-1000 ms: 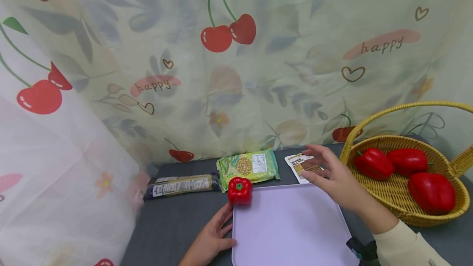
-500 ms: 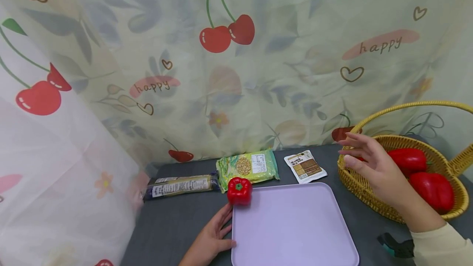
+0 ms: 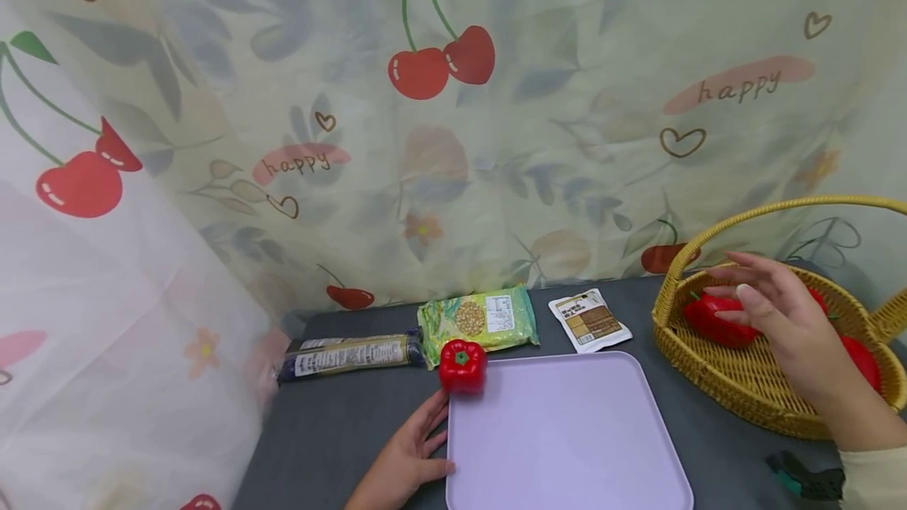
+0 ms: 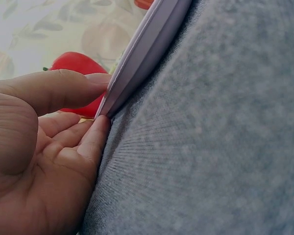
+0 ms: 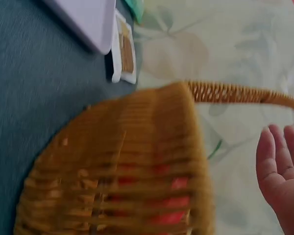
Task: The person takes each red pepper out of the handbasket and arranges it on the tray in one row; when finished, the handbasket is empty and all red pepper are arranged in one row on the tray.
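My left hand (image 3: 407, 455) rests against the left edge of a lilac tray (image 3: 567, 431). In the left wrist view the thumb and fingertips touch the tray's outer wall (image 4: 137, 61). A red bell pepper (image 3: 463, 367) sits at the tray's far left corner, its green stem end showing. My right hand (image 3: 801, 337) hovers over a yellow wicker basket (image 3: 730, 400), fingers loosely curved and holding nothing. Red peppers (image 3: 716, 323) lie in the basket, partly hidden behind this hand. In the right wrist view the basket's wall (image 5: 103, 142) is blurred, with the hand (image 5: 284, 181) beyond it.
Behind the tray lie a green packet (image 3: 478, 321) and a small white-and-brown pouch (image 3: 590, 319). A long dark package (image 3: 350, 356) lies to the left. The basket's tall handle (image 3: 801, 205) arches over it. A patterned curtain (image 3: 425, 179) borders the dark table.
My right hand has moved right, from over the white-and-brown pouch to above the basket. My left hand, the tray and the pepper at its corner have stayed in place.
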Demonstrator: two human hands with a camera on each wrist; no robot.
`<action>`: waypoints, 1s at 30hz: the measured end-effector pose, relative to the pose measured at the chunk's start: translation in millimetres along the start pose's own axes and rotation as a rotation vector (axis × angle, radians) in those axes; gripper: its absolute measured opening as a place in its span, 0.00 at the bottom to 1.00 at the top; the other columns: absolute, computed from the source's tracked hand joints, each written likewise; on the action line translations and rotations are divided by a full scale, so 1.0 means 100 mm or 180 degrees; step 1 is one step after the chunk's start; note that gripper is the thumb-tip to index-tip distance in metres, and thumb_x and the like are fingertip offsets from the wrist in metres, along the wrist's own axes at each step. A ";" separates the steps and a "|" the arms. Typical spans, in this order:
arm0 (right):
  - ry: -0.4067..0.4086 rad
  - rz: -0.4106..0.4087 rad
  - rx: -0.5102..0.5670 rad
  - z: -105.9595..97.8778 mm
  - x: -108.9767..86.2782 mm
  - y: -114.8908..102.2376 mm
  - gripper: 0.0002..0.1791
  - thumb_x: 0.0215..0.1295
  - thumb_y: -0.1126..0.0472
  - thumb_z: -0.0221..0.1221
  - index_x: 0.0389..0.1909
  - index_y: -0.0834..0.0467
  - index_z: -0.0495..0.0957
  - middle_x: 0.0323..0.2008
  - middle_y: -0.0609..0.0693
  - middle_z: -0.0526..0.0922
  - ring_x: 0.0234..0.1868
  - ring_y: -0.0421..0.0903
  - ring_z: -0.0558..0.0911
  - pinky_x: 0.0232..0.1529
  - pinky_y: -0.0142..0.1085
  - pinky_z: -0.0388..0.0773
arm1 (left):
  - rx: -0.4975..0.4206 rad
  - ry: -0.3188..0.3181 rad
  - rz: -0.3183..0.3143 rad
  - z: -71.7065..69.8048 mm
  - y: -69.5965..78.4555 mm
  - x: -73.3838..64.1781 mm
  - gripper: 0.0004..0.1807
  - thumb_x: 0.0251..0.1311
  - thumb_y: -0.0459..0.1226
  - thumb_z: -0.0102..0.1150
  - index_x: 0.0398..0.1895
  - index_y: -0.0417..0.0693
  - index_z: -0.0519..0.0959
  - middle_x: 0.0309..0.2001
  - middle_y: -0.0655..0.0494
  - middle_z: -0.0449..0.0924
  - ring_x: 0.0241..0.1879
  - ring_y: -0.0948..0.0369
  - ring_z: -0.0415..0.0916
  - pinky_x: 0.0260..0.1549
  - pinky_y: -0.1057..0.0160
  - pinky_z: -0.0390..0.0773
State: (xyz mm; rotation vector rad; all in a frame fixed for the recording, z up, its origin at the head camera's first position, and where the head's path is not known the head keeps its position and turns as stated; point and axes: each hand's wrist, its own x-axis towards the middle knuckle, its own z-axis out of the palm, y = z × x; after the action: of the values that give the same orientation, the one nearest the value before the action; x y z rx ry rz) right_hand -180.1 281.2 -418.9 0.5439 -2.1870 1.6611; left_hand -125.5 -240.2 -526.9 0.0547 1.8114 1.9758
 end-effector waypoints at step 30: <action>0.0889 0.0706 -0.0948 -0.38 -0.07 0.64 0.34 0.86 0.55 0.55 0.84 0.63 0.58 0.56 0.32 0.70 0.50 0.25 0.70 0.43 0.15 0.68 | -0.0038 0.0005 0.0033 0.01 0.01 -0.02 0.59 0.55 0.12 0.66 0.88 0.35 0.47 0.87 0.36 0.44 0.84 0.39 0.46 0.70 0.53 0.73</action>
State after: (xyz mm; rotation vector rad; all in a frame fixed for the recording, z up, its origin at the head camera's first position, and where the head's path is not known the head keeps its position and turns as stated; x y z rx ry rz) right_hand -204.3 333.7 -465.8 -0.0118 -2.2840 1.3726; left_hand -124.2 -239.8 -525.0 0.0588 1.8035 1.9943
